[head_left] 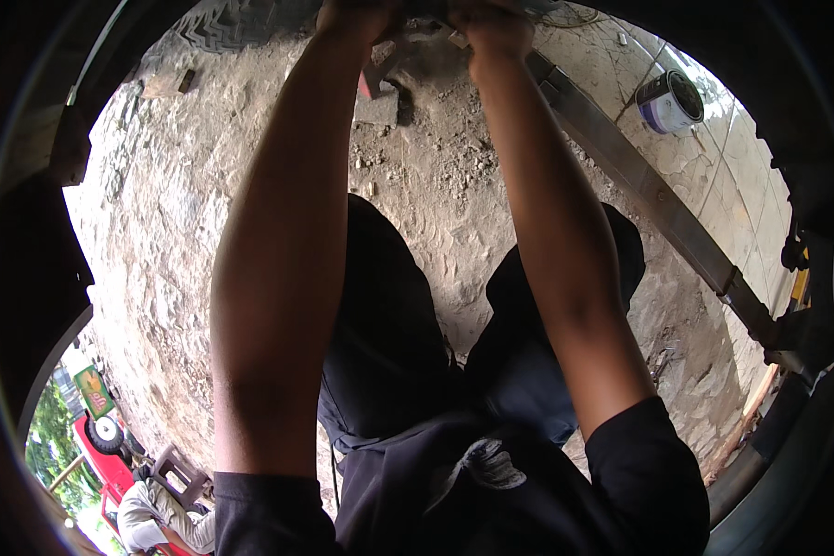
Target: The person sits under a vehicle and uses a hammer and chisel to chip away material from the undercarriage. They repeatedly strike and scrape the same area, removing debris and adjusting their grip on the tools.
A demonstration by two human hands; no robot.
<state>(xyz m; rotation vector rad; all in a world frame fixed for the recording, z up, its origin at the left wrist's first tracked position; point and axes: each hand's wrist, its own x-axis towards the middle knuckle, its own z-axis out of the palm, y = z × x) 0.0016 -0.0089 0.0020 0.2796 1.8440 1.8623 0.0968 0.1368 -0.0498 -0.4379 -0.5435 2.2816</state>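
Both bare arms stretch away from me to the top edge of the head view. My left hand is up against a dark part at that edge, and its fingers are lost in shadow. A short distance to its right, my right hand meets the same dark area, its fingers hidden too. What either hand touches or holds cannot be made out. Below my left hand, beside the wrist, a red piece stands by a grey block on the dirt.
A long metal beam slants down along the right. Past it, a can lies tipped on paving. Black tyre tread shows at the far left, near a brick-like chunk. Another person is at the lower left by a red machine.
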